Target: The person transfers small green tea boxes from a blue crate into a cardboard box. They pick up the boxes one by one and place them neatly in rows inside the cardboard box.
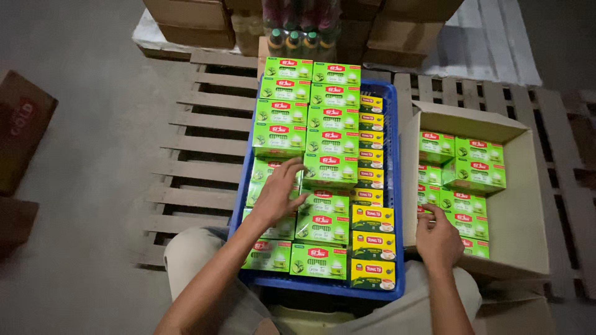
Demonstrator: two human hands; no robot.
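Mostly filled already: blue plastic crate (391,124) on a wooden pallet (205,149), holding two columns of green tea boxes (310,124) stacked in overlapping rows from far end to near end, plus a column of smaller yellow tea boxes (372,217) running down the right-hand side. Looking near full, judging by how little of the crate floor is showing.

Resting on the green rows about midway down the left column: left hand (279,192), fingers (290,170) spread and laid flat over a box top, pressing or steadying rather than clenched round anything.

Reaching into the open cardboard carton (515,205) just beside the crate on the right: right hand (437,239), fingers (429,214) curled at the near left corner of the carton, touching a green box there. Hard to tell whether actually gripping that box or only touching its edge.

Remaining in the carton: a fair number of green boxes (472,174), stacked along its left and middle, with the right-hand part of the carton floor lying bare. So, by the look of it, well past halfway with the crate, yet with carton stock left over and little room showing for it.

Standing beyond the crate: bottles with green caps (301,40) and several brown cartons (186,18) at the far end of the pallet.
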